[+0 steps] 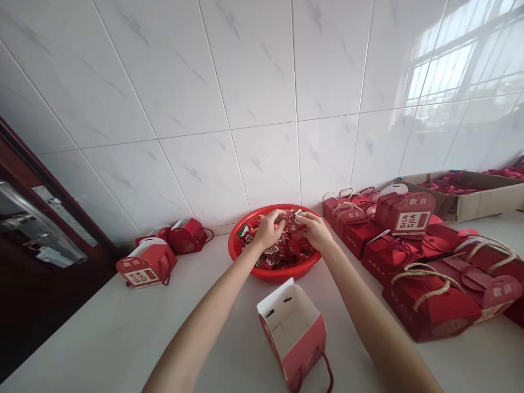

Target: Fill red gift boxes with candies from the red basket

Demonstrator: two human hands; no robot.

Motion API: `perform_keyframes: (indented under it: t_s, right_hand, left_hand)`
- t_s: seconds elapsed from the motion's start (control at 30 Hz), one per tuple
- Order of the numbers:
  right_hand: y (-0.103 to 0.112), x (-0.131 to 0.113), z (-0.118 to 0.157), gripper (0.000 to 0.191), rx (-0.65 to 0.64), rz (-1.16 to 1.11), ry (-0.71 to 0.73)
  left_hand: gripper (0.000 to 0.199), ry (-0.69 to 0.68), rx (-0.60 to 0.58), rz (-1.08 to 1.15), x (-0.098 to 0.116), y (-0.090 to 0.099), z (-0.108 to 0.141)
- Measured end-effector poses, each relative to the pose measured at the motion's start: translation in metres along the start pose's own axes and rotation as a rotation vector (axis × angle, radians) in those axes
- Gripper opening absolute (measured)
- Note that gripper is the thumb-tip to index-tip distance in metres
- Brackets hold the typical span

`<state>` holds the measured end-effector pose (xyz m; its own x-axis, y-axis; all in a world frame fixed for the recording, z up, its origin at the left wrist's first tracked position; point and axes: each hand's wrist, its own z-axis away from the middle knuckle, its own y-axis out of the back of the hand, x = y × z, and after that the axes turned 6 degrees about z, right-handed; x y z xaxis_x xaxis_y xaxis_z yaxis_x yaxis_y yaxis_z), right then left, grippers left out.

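Note:
Wrapped candies (272,261) in mostly red wrappers fill a red plastic basket (273,277) against the wall. Over the basket, my right hand (316,232) pinches one small red and white wrapped candy (299,213) between thumb and fingers. My left hand (269,229) is just to its left, above the candies, with fingers curled in toward the thumb; whatever they hold, if anything, is hidden. Between my forearms an open red gift box (305,341) stands on the white counter, its pale inside bare and a dark red cord handle hanging at its front.
Several closed red gift boxes (434,305) with cord handles crowd the right side, one (405,214) stacked on top. Behind them sits a cardboard carton (487,199) of red items. Smaller red boxes (149,262) stand left, near a dark door (53,305). A tiled wall (262,164) closes the back.

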<state>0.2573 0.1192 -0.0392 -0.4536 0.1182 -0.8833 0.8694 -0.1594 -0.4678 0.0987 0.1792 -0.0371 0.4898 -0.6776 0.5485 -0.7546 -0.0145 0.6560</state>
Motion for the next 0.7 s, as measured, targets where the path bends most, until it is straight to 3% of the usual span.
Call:
perform_keyframes:
  t_s: [0.13, 0.23, 0.33, 0.47, 0.7]
  right_hand:
    - [0.002, 0.003, -0.005, 0.035, 0.063, -0.018, 0.001]
    - [0.003, 0.004, -0.007, 0.033, 0.080, -0.037, 0.000]
    - [0.003, 0.004, -0.007, 0.032, 0.066, -0.057, -0.002]
    - [0.000, 0.003, -0.004, 0.033, 0.015, -0.074, -0.005]
    - [0.001, 0.004, -0.006, 0.034, -0.019, -0.078, -0.016]
  left_hand:
    - [0.031, 0.169, 0.064, -0.099, -0.017, 0.007, -0.003]
    - [0.027, 0.262, 0.010, -0.180, -0.027, 0.010, -0.005]
    - [0.021, 0.293, -0.095, -0.256, -0.027, 0.008, -0.008]
    - [0.033, 0.320, -0.205, -0.363, -0.021, 0.001, -0.014]
    - [0.013, 0.314, -0.246, -0.432, -0.022, -0.004, -0.019]
